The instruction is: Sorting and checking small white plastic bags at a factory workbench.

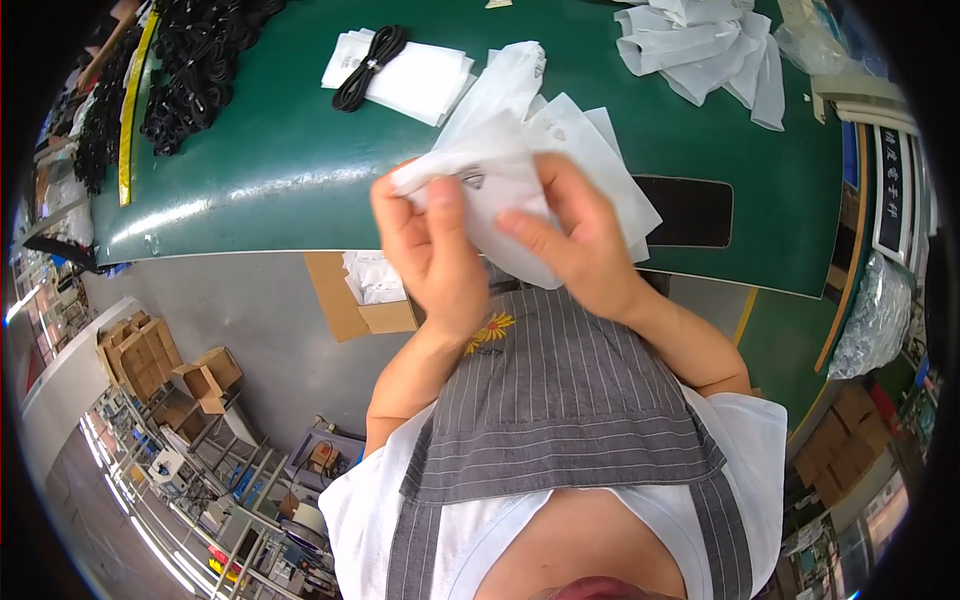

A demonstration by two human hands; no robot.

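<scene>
Between both hands, above the table's near edge, is a white translucent bag (490, 190) with a small dark printed mark. My left hand (430, 235) pinches its left side, thumb on top. My right hand (580, 230) grips its right side, slightly blurred, with the thumb lying across the front. Whether anything is inside the bag I cannot tell. Just beyond the hands lie more white bags (600, 150), loosely fanned out. Farther left, a coiled black cable (370, 68) with a tie round its middle rests on a stack of flat white bags (425, 82).
The green table (270, 130) carries a heap of black coiled cables (195, 75) at far left, beside a yellow strip (130, 110). White bags (705, 45) are piled at far right. A black flat panel (690, 212) lies near the right edge. Below stands an open cardboard box (390, 318) holding white packets.
</scene>
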